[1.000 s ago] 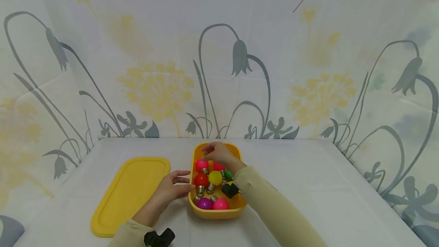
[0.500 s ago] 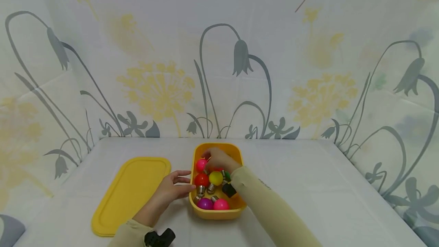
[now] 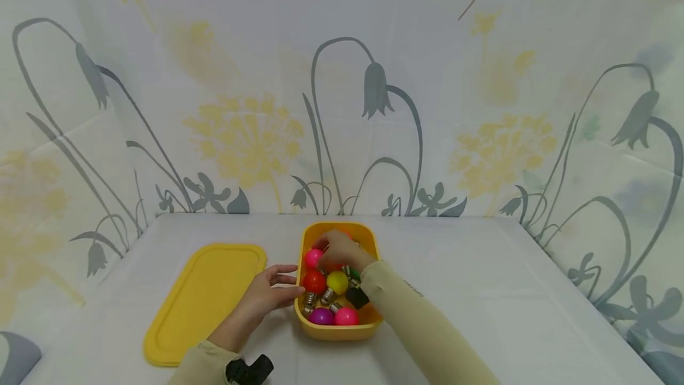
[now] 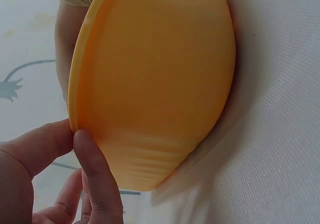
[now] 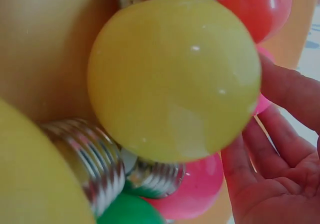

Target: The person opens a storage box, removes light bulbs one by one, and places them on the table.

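Your left grip pinches the left rim of the yellow box; your right grip is inside, just beside the farther pink bulb, but I cannot tell whether it pinches one.

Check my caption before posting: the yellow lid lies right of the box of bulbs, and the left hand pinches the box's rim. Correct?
Not quite: the head view shows the yellow lid left of the box. The left hand does pinch the box's rim.

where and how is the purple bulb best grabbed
Probably pinch the purple bulb by its round globe from above: it lies in the yellow box by the near wall, with a pink bulb right beside it, leaving little room sideways.
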The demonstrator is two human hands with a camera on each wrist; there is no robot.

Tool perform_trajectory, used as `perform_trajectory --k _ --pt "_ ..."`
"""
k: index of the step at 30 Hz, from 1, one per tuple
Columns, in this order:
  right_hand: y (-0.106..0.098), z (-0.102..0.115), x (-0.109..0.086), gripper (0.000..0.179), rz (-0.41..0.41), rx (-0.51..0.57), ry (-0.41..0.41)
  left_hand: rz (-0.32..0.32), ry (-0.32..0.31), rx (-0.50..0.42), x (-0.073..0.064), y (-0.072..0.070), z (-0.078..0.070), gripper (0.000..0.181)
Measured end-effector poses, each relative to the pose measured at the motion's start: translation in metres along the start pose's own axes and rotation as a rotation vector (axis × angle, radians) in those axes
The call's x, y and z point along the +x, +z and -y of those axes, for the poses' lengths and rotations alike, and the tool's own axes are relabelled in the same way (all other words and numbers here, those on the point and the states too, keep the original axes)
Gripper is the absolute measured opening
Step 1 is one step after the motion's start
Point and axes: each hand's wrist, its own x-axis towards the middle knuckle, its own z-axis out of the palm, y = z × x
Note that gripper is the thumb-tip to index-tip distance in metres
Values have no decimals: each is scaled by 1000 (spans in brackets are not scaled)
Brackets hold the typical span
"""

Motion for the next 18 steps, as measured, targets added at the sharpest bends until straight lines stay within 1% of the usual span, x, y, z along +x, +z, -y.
perform_trajectory --k 3,6,13,18 --pt "-2 0 -3 32 12 55 3 -8 -1 2 -1 0 1 52" --pt "-6 1 -5 32 16 91 -17 -10 -1 4 0 0 2 52" --pt "-14 5 -11 33 4 103 -24 -11 -3 2 1 0 3 53" --pt "-23 9 -17 34 -2 99 -53 -17 -9 7 0 1 2 53"
